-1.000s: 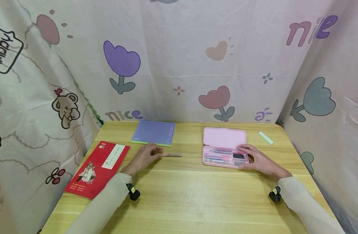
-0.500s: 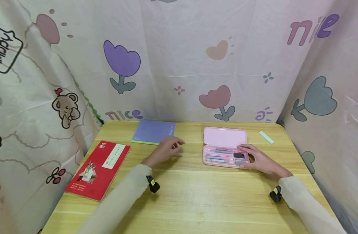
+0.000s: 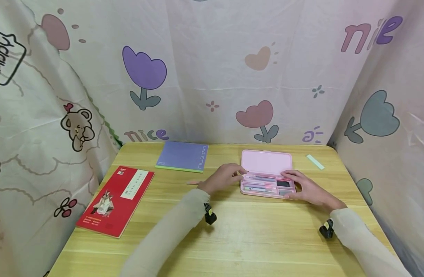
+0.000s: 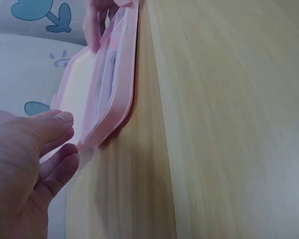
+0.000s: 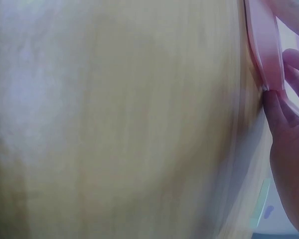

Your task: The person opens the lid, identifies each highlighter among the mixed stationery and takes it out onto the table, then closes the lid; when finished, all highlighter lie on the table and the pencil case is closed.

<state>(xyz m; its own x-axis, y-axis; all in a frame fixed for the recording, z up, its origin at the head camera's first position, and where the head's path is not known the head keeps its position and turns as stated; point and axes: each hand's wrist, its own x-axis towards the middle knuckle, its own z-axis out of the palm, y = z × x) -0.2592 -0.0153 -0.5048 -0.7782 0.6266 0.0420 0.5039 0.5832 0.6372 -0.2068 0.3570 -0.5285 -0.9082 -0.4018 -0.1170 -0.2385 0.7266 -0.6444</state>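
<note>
An open pink pencil case (image 3: pixel 266 161) lies on the table, its lid tipped back. Several pens (image 3: pixel 258 189) and a dark block (image 3: pixel 283 184) fill its compartments. My right hand (image 3: pixel 310 190) grips the case's right end, thumb at the front side and fingers over the back; the right wrist view shows the thumb against the pink wall. At the left end is my left hand (image 3: pixel 223 177), thumb and fingers apart and loosely bent, fingertips right at the case's corner. Behind that hand a slim pen-like stick (image 3: pixel 194 182) lies on the table, partly hidden by the wrist.
A purple notebook (image 3: pixel 182 156) lies at the back left, and a red book (image 3: pixel 116 202) lies along the left side. Right of the case is a pale green strip (image 3: pixel 315 162). A patterned curtain (image 3: pixel 198 77) hangs around the table (image 3: pixel 246 242).
My left hand has left the slim stick and moved right, over it, to the pencil case's left end. The right hand has stayed on the case.
</note>
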